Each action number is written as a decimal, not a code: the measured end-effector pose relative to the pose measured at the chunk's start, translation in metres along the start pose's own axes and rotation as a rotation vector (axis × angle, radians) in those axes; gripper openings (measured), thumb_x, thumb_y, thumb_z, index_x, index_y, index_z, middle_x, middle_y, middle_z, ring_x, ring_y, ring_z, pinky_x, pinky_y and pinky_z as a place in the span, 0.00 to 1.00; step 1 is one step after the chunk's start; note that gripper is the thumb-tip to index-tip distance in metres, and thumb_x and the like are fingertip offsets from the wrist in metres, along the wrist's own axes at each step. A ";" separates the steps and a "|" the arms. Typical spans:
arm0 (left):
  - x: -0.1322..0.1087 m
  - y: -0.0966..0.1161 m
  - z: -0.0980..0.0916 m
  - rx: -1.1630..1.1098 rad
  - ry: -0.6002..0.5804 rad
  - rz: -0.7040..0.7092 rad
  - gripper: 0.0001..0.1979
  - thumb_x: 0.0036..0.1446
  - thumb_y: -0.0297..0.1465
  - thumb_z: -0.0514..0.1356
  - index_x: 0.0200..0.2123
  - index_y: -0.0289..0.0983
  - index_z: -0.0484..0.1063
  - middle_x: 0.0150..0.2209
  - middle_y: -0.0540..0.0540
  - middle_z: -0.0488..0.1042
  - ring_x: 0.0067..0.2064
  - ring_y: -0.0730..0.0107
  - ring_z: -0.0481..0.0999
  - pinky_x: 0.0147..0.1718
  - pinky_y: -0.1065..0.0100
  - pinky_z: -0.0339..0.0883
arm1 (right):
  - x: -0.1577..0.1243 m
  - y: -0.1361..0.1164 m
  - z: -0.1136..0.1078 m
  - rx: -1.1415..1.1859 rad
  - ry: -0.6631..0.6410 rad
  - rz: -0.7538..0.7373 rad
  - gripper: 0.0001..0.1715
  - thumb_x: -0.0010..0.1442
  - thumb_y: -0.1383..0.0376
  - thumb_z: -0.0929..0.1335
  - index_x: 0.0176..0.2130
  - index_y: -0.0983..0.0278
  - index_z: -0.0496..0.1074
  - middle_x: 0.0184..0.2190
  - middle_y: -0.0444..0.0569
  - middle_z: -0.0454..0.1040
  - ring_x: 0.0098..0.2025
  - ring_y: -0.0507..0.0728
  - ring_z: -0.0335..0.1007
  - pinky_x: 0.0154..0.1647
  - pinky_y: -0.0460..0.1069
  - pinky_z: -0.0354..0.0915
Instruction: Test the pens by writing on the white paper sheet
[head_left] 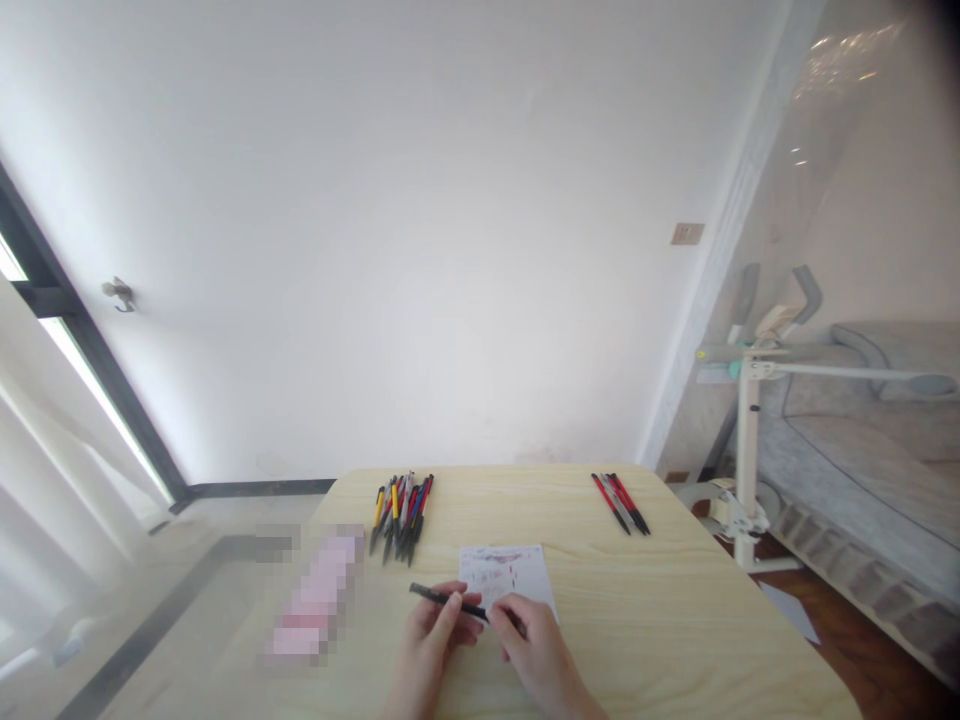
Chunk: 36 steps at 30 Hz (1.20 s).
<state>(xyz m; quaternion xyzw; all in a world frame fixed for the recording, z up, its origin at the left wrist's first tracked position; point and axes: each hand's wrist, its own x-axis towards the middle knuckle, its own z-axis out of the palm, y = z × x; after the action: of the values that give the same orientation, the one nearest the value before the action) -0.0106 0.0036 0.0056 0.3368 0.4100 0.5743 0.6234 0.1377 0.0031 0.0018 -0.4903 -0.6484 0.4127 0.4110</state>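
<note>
Held black pen (448, 600) between left hand (435, 635) and right hand (529, 640), both pinching it, over paper slip (506, 575) with unreadable red marks. Pen bundle (401, 512) far left, red-black pens (620, 502) far right on table (675, 620).

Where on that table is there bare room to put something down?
Bare wood lies between the pen bundle and the red pens, and right of the paper. It is crowded where both hands hold a black pen.

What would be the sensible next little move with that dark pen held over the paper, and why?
Probably lower the slim black pen tip onto the small white paper slip. Both hands, left hand and right hand, grip it just above the already scribbled slip on the pale wooden table.
</note>
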 end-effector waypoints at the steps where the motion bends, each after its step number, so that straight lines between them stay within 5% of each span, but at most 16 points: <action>1: 0.000 -0.001 0.000 0.044 0.002 0.024 0.18 0.43 0.41 0.65 0.33 0.34 0.72 0.25 0.46 0.77 0.24 0.69 0.73 0.24 0.69 0.66 | 0.001 0.001 0.000 0.011 0.005 0.007 0.24 0.58 0.51 0.59 0.26 0.65 0.70 0.16 0.42 0.63 0.19 0.50 0.59 0.20 0.44 0.55; 7: -0.001 -0.016 0.000 0.367 0.025 0.097 0.26 0.50 0.48 0.55 0.11 0.36 0.61 0.09 0.54 0.59 0.12 0.79 0.59 0.13 0.75 0.50 | 0.001 0.003 -0.005 0.029 0.003 -0.018 0.24 0.57 0.50 0.60 0.25 0.66 0.68 0.15 0.41 0.61 0.20 0.50 0.59 0.22 0.43 0.55; 36: 0.000 -0.015 0.000 0.342 0.006 0.010 0.27 0.47 0.53 0.52 0.13 0.37 0.57 0.09 0.55 0.58 0.10 0.80 0.56 0.11 0.75 0.44 | -0.006 -0.004 -0.007 0.025 -0.059 -0.043 0.23 0.61 0.55 0.58 0.25 0.66 0.68 0.16 0.40 0.61 0.21 0.49 0.59 0.24 0.43 0.54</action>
<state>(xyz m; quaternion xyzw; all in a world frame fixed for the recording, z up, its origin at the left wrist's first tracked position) -0.0041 0.0014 -0.0076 0.4383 0.5020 0.5004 0.5527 0.1441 -0.0024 0.0065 -0.4586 -0.6655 0.4263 0.4064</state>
